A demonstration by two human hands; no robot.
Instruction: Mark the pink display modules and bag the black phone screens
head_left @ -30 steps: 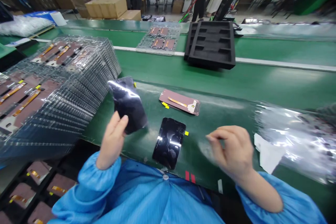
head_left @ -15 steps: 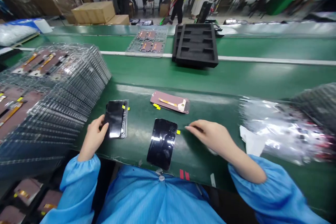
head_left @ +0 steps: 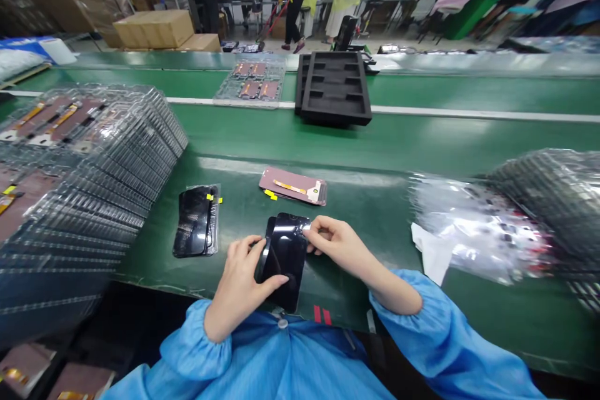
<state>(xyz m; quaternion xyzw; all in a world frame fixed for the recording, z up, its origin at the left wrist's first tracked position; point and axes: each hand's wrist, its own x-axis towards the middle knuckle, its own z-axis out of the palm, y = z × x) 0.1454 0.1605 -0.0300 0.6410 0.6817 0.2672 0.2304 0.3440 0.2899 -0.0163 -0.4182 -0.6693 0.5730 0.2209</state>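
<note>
A glossy black phone screen panel (head_left: pixel 285 250) lies on the green table right in front of me. My left hand (head_left: pixel 241 284) grips its left edge, thumb across the lower glass. My right hand (head_left: pixel 340 244) pinches its upper right corner. To the left lies a small stack of black panels (head_left: pixel 195 229) with yellow tabs, untouched. Beyond the held panel a pink-backed panel (head_left: pixel 293 186) with an orange flex strip rests face down.
Tall stacks of clear plastic trays (head_left: pixel 79 162) with panels fill the left side. Crinkled clear film and white paper (head_left: pixel 473 231) lie at right, beside more trays (head_left: pixel 557 194). A black foam tray (head_left: pixel 334 87) and a clear tray (head_left: pixel 253 80) sit farther back. People stand in the background.
My left hand set the black panel down on the left stack, let go and moved right. Both hands have closed on the centre panel.
</note>
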